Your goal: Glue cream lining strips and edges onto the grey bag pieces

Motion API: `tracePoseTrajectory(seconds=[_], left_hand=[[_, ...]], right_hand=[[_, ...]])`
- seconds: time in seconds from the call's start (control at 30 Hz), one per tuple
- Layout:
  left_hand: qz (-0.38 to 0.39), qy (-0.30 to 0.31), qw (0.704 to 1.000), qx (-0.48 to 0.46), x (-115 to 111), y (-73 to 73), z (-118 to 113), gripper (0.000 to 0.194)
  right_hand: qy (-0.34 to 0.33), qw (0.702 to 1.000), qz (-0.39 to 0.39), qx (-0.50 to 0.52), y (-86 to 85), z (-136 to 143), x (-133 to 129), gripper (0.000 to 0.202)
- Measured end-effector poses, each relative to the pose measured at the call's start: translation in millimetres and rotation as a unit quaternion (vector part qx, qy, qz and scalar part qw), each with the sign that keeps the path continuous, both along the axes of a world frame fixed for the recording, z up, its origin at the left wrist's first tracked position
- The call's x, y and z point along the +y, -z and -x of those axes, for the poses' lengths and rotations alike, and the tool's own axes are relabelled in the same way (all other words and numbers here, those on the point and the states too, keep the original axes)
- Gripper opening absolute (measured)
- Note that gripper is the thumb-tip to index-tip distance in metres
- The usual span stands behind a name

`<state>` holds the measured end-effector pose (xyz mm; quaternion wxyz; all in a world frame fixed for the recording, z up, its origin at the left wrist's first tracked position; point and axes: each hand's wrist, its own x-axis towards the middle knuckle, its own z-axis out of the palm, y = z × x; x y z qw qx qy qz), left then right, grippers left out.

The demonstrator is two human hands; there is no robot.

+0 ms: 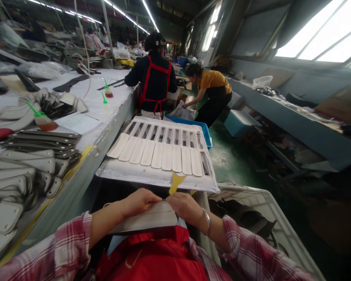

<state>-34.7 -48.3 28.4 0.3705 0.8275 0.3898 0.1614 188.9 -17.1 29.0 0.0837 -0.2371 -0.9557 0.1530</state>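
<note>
My left hand (140,201) and my right hand (185,207) meet above my lap, both closed on the far edge of a pale flat piece (152,217). The piece lies tilted over my red apron, and my fingertips nearly touch along its rim. Just beyond my hands stands a white covered rack (128,171) with slots. A row of several off-white strips (155,155) lies across it side by side. A yellow tab (176,182) hangs at the rack's near edge, close to my right hand.
A table (114,113) on the left carries stacked pieces (26,160) and glue bottles (43,120). At right is a white crate (269,199) with dark pieces. Ahead, a person in a red-strapped apron (156,78) sits; another (215,84) bends over a blue tub (206,134).
</note>
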Motion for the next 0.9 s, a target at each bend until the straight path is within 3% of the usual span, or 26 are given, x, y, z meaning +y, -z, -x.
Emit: tracePoseTrajectory(seconds=[0.17, 0.33, 0.4, 0.47, 0.6, 0.73, 0.9], left_hand=[[-0.031, 0.037, 0.998, 0.050, 0.6, 5.3, 0.5, 0.041], [-0.096, 0.074, 0.989, 0.085, 3.1, 6.7, -1.5, 0.038], [-0.119, 0.085, 0.983, 0.108, 3.4, 6.1, -1.4, 0.038], [-0.135, 0.095, 0.979, 0.123, 3.0, 5.9, -0.2, 0.038], [-0.162, 0.096, 0.972, 0.143, 0.5, 7.9, 3.7, 0.039], [-0.175, 0.113, 0.964, 0.164, -0.1, 9.9, 5.5, 0.042], [-0.155, 0.128, 0.966, 0.160, 1.7, 6.8, 15.1, 0.041]], right_hand=[[-0.046, 0.997, -0.036, -0.047, -1.9, -0.1, -2.2, 0.020], [-0.089, 0.981, -0.115, -0.130, -14.9, 4.5, -6.3, 0.019], [-0.106, 0.977, -0.112, -0.148, -20.8, 6.9, -2.0, 0.017], [-0.106, 0.980, -0.062, -0.154, -24.7, 10.1, 8.5, 0.017], [-0.026, 0.987, 0.122, -0.103, -21.3, 19.5, 39.8, 0.024], [0.028, 0.942, 0.323, -0.091, -7.3, 28.2, 62.8, 0.015], [0.005, 0.891, 0.445, -0.091, -1.7, 34.0, 70.3, 0.028]])
